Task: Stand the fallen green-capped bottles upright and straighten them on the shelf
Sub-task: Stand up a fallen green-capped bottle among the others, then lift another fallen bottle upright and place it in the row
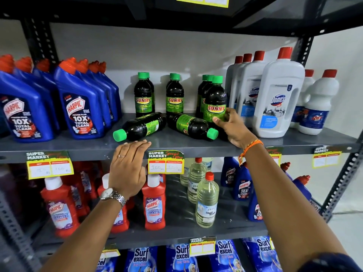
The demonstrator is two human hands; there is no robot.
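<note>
Right hand clamped on upright dark green-capped plastic bottle; just below grip, fallen green-capped bottle could roll off grey metal shelf if nudged; left hand flat, empty.

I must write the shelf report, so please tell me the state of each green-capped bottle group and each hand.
Left fallen bottle: lying, cap toward the shelf edge.
Right fallen bottle: lying, cap toward front right.
Standing bottles: upright, in three rows.
Front right bottle: upright, held.
Right hand: gripping that bottle.
Left hand: open, on the shelf edge.
</note>
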